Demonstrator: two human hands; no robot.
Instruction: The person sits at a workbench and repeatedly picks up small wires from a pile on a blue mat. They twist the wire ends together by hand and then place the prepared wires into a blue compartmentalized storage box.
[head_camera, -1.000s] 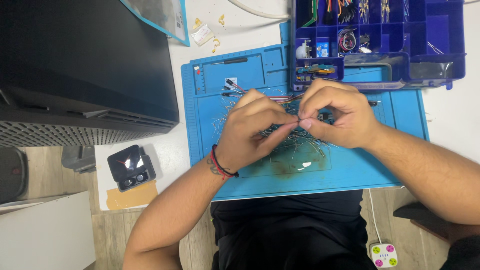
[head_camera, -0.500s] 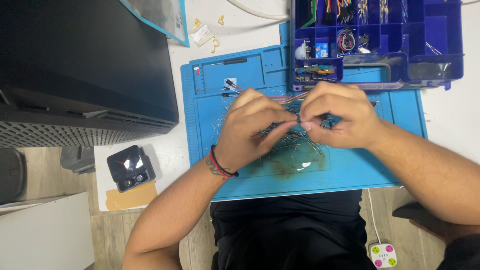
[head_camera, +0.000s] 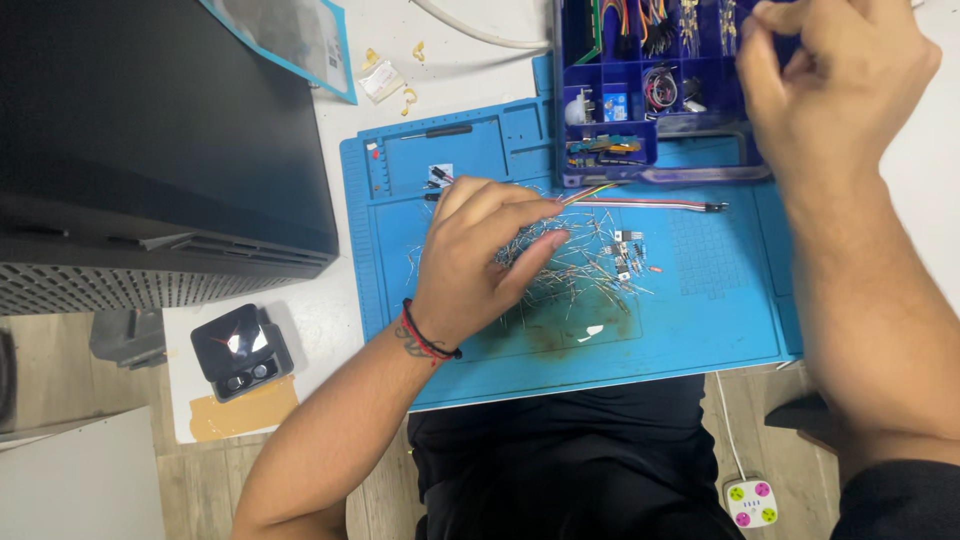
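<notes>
My left hand (head_camera: 480, 255) rests on a blue work mat (head_camera: 700, 320), fingers curled over a heap of small wire-legged electronic parts (head_camera: 590, 265). Whether it pinches one of them I cannot tell. My right hand (head_camera: 835, 80) is raised over a blue compartment box (head_camera: 640, 100) at the back right, fingers bunched together; what they hold, if anything, is hidden. A strip of coloured jumper wires (head_camera: 650, 203) lies on the mat in front of the box.
A large black case (head_camera: 150, 150) fills the left side. A small open black case (head_camera: 240, 352) sits on the white table near the front edge. A white cable (head_camera: 470, 32) runs along the back. A white device with pink buttons (head_camera: 752, 502) lies on the floor.
My right hand has left the heap and moved up and right, over the compartment box. My left hand has stayed on the parts, its fingers now stretched further right.
</notes>
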